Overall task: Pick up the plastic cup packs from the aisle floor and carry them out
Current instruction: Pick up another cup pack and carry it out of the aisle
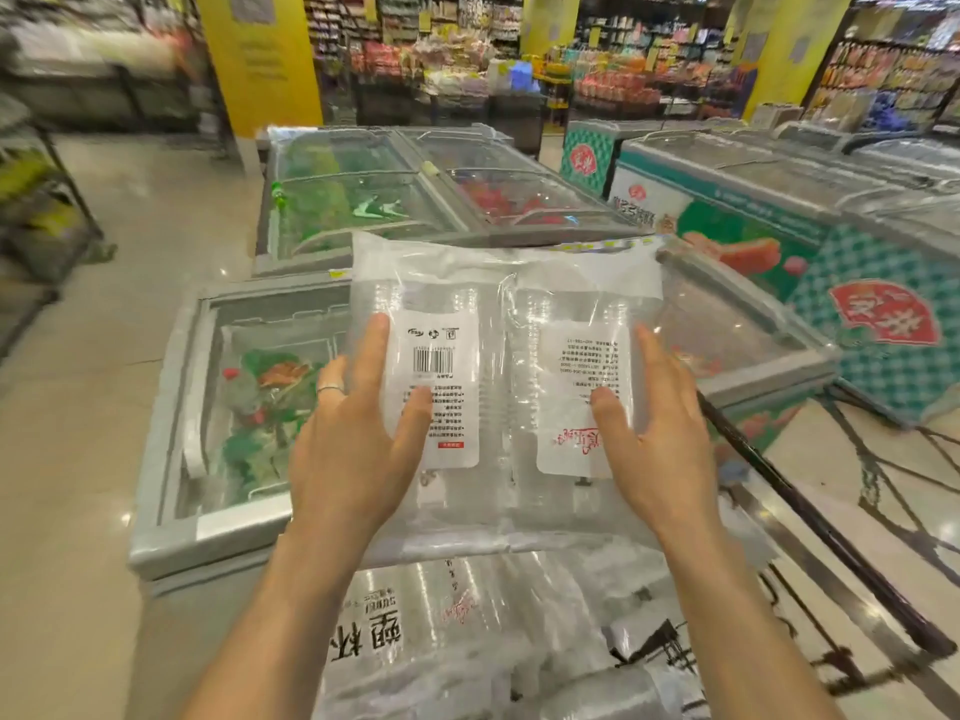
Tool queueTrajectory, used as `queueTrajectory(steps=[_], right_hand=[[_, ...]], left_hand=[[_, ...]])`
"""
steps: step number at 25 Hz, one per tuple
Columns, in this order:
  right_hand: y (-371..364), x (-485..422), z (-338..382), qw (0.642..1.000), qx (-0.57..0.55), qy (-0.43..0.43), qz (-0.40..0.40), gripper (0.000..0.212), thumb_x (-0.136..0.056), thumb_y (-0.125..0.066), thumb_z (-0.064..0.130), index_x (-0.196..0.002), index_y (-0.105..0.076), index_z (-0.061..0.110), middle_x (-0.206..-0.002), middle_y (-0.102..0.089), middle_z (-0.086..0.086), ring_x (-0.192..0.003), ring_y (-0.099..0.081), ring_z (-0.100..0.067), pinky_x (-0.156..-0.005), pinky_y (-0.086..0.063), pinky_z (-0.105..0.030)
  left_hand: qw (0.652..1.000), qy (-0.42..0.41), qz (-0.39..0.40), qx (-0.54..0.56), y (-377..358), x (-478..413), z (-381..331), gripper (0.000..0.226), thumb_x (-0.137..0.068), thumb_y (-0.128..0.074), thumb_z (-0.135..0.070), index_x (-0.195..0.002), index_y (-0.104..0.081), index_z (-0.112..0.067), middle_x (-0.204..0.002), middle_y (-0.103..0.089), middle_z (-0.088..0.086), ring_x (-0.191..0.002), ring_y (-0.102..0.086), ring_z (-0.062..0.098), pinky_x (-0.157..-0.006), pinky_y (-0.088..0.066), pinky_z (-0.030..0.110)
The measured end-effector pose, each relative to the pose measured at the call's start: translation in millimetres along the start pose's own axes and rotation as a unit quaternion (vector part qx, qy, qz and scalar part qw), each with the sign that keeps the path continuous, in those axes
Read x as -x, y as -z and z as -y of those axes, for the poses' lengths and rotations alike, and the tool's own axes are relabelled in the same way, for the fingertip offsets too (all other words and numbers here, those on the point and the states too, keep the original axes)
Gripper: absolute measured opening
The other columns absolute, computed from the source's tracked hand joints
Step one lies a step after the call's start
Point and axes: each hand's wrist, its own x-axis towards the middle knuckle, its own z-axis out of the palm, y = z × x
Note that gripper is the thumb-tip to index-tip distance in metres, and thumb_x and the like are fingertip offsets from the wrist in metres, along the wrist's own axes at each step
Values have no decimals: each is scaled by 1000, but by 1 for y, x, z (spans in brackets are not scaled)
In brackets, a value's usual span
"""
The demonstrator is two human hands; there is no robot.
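Note:
Two clear plastic cup packs (pixel 498 387) with white printed labels are held side by side in front of me, above a chest freezer. My left hand (pixel 353 444), a ring on one finger, grips the left pack with its thumb on the barcode label. My right hand (pixel 649 439) grips the right pack, thumb on its label. Below my forearms lie more cup packs (pixel 467 631) in clear wrap with black lettering, stacked in a shopping cart.
A chest freezer (pixel 171 491) with glass lids stands right ahead, more freezers (pixel 363 200) behind it and a green-checked row (pixel 857 283) at right. The cart's wire side (pixel 831 537) runs along the right. Open tiled floor (pixel 104 407) lies to the left; shelving and yellow pillars stand beyond.

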Motion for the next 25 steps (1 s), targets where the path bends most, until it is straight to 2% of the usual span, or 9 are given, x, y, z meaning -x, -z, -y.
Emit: queueTrajectory(steps=[3, 5, 7, 11, 14, 19, 22, 25], right_hand=[[-35, -25, -25, 996, -30, 14, 77, 65, -98, -52, 35, -154, -18, 35, -160, -22, 8, -143, -17, -4, -101, -20, -24], [-62, -29, -39, 990, -47, 17, 131, 66, -98, -51, 36, -154, -17, 36, -160, -22, 8, -144, -18, -6, -104, -24, -29], [-88, -22, -51, 982, -50, 15, 179, 66, -98, -50, 39, -154, -14, 37, -161, -20, 8, -146, -17, -9, -107, -26, -33], [-143, 8, -75, 964, -57, 2, 261, 66, -98, -46, 43, -154, -11, 39, -162, -15, 10, -147, -15, -9, -106, -25, -31], [-174, 32, -90, 954, -45, -31, 296, 65, -98, -46, 43, -154, -11, 41, -162, -15, 8, -145, -20, -13, -106, -31, -37], [-206, 64, -114, 938, -25, -69, 339, 64, -99, -43, 44, -154, -9, 41, -162, -15, 5, -147, -19, -14, -103, -37, -42], [-214, 71, -120, 937, 9, -67, 342, 64, -98, -38, 48, -153, -5, 44, -162, -13, 3, -145, -24, -17, -96, -41, -43], [-218, 66, -122, 936, 32, -56, 347, 64, -98, -36, 50, -153, -4, 43, -162, -12, 1, -145, -26, -21, -94, -42, -45]], left_hand=[[998, 53, -20, -31, -23, 4, 12, 70, -92, -40, -59, -152, -6, -49, -147, -41, 13, -122, -51, 35, -88, -45, 47], [994, 89, -23, -62, -35, 11, 28, 69, -94, -41, -58, -153, -6, -47, -147, -41, 12, -126, -48, 32, -87, -44, 45], [989, 123, -11, -80, -44, 23, 45, 69, -95, -40, -58, -153, -6, -46, -152, -37, 11, -130, -45, 29, -88, -44, 43], [978, 177, 21, -108, -65, 51, 89, 71, -94, -40, -61, -154, -7, -44, -150, -39, 10, -124, -50, 28, -84, -46, 41], [971, 194, 58, -126, -83, 67, 124, 73, -89, -29, -71, -153, -3, -46, -148, -41, 10, -113, -56, 31, -79, -51, 42], [953, 234, 118, -153, -114, 85, 156, 71, -86, -23, -72, -148, 6, -54, -145, -43, 15, -107, -59, 36, -78, -53, 46], [954, 231, 126, -144, -121, 89, 164, 69, -86, -19, -73, -147, 8, -55, -149, -38, 15, -105, -60, 36, -78, -53, 46], [948, 251, 135, -143, -119, 86, 165, 69, -87, -20, -77, -147, 9, -57, -156, -29, 15, -94, -65, 34, -82, -51, 45]])
